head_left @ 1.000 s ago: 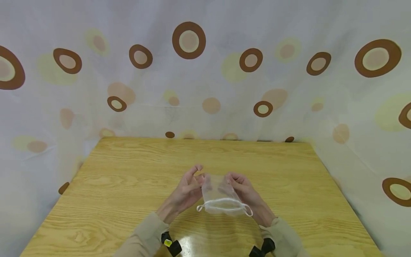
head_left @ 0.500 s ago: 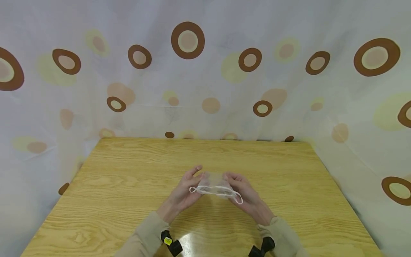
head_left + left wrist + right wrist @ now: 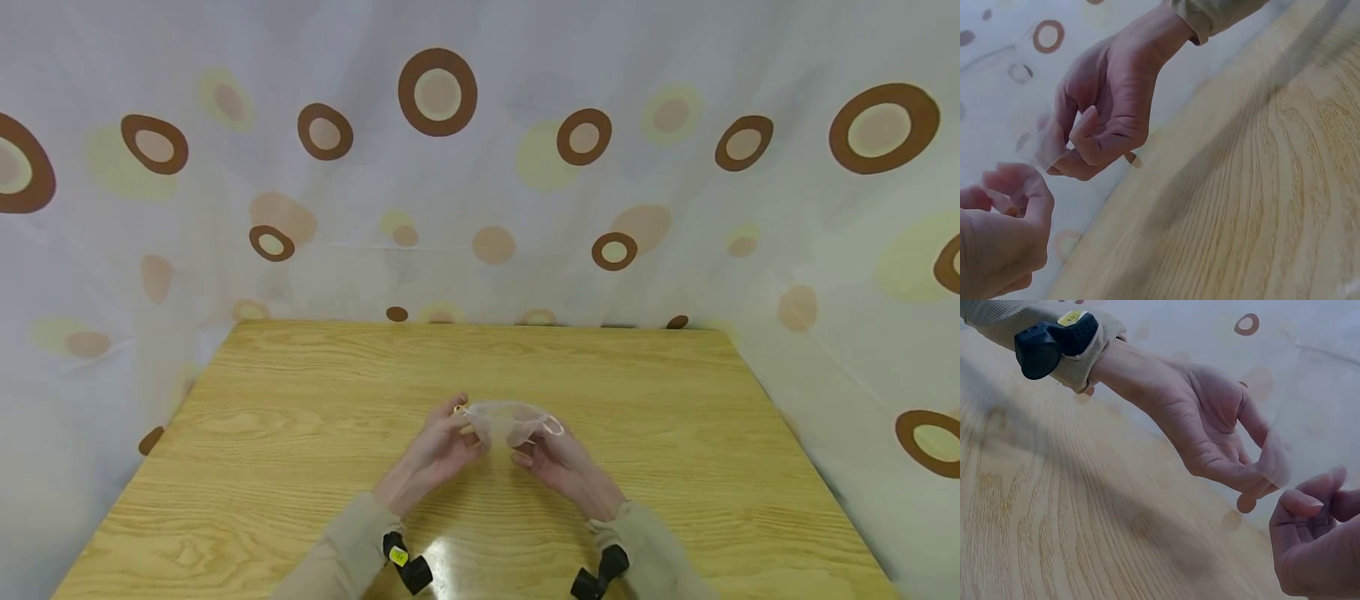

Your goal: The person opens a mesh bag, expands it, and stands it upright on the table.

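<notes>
A small sheer white drawstring pouch point(image 3: 501, 413) with thin white cord loops at its two sides hangs between the hands over the table. My left hand point(image 3: 441, 454) grips its left side, and my right hand point(image 3: 564, 468) grips its right side. The pouch's corded edge now lies at the top, farther from me. In the left wrist view the thin fabric point(image 3: 1046, 147) shows only faintly by the right hand's fingertips point(image 3: 1072, 165). In the right wrist view the left hand point(image 3: 1210, 431) pinches the see-through cloth point(image 3: 1275, 464). Some fingers are hidden behind the fabric.
A light wood-grain table point(image 3: 300, 383) lies under both hands. White cloth point(image 3: 487, 183) with brown and yellow circles stands around its back and sides. Black cameras sit on both wrists, the left one point(image 3: 408, 565) with a yellow tag.
The pouch has flipped over: its corded edge swung from the near, lower side up and away to the top. Both hands kept hold; the right hand's fingers turned and dropped slightly.
</notes>
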Demonstrator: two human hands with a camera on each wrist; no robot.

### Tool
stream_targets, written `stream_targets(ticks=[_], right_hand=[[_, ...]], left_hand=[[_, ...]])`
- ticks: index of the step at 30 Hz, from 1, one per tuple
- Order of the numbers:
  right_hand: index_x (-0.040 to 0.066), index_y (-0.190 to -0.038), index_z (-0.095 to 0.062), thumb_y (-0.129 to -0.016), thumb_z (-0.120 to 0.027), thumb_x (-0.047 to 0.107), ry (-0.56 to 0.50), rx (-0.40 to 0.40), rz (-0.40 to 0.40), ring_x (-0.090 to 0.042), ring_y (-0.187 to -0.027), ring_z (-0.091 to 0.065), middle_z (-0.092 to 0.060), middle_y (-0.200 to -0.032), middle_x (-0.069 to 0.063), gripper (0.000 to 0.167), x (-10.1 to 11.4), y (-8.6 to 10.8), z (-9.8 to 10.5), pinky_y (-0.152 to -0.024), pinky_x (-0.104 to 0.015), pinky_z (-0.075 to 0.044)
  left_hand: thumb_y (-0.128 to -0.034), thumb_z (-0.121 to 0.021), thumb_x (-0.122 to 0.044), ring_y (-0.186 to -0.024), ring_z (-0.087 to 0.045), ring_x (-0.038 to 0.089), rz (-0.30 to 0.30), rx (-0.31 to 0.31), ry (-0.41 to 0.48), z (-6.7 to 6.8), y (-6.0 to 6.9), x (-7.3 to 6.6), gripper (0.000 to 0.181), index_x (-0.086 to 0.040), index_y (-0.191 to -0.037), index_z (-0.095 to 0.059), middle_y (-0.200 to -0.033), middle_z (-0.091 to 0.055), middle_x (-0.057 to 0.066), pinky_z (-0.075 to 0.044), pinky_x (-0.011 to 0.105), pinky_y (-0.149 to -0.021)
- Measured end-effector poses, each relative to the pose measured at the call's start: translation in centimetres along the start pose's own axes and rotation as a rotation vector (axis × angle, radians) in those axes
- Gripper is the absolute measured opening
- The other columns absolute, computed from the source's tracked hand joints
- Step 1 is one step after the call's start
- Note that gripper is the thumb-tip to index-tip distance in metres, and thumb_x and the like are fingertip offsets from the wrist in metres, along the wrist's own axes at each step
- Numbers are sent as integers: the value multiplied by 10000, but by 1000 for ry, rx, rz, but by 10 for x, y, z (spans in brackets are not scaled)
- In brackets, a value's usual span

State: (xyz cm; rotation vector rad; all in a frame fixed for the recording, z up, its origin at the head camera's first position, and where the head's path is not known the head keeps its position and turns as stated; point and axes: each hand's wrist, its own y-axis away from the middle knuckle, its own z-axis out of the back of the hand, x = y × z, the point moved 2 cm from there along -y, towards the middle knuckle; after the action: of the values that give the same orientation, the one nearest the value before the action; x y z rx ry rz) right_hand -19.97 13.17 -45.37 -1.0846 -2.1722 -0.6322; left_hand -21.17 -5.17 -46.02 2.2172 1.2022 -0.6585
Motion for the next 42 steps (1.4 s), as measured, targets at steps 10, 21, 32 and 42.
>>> stream_targets(ticks=[10, 21, 32, 42], right_hand=[[145, -808, -582, -1042, -344, -16, -3, -194, -82, -50, -661, -498, -593, -718, 59, 371, -8, -7, 15, -580, -185, -380], [98, -862, -596, -1031, -356, -54, -47, -252, -131, -59, -657, -536, -637, -738, 14, 331, -9, -9, 24, -562, -170, -398], [101, -897, -667, -1056, -370, 14, -53, -245, -144, -96, -789, -602, -666, -839, 4, 348, -7, -7, 27, -703, -210, -501], [107, -956, -625, -1082, -362, 69, 7, -235, -165, -135, -975, -611, -646, -976, -7, 295, -2, -7, 31, -924, -287, -507]], left_hand=[[-1073, -393, -33, -778, -526, 61, 97, -77, 53, 8, -9, 8, 137, -155, -1064, -456, -918, -515, -9, -499, 166, -723], [-1068, -338, 24, -808, -534, 69, 110, -122, 139, 17, -11, 10, 138, -100, -1094, -392, -989, -502, 30, -498, 151, -771], [-1062, -315, 47, -804, -556, 80, 102, -134, 118, 19, -13, 9, 196, -95, -1009, -439, -922, -536, 38, -522, 168, -785], [-1043, -342, 84, -787, -568, 66, 99, -183, 56, 24, -17, 10, 223, -72, -1159, -450, -897, -550, 19, -540, 194, -801]])
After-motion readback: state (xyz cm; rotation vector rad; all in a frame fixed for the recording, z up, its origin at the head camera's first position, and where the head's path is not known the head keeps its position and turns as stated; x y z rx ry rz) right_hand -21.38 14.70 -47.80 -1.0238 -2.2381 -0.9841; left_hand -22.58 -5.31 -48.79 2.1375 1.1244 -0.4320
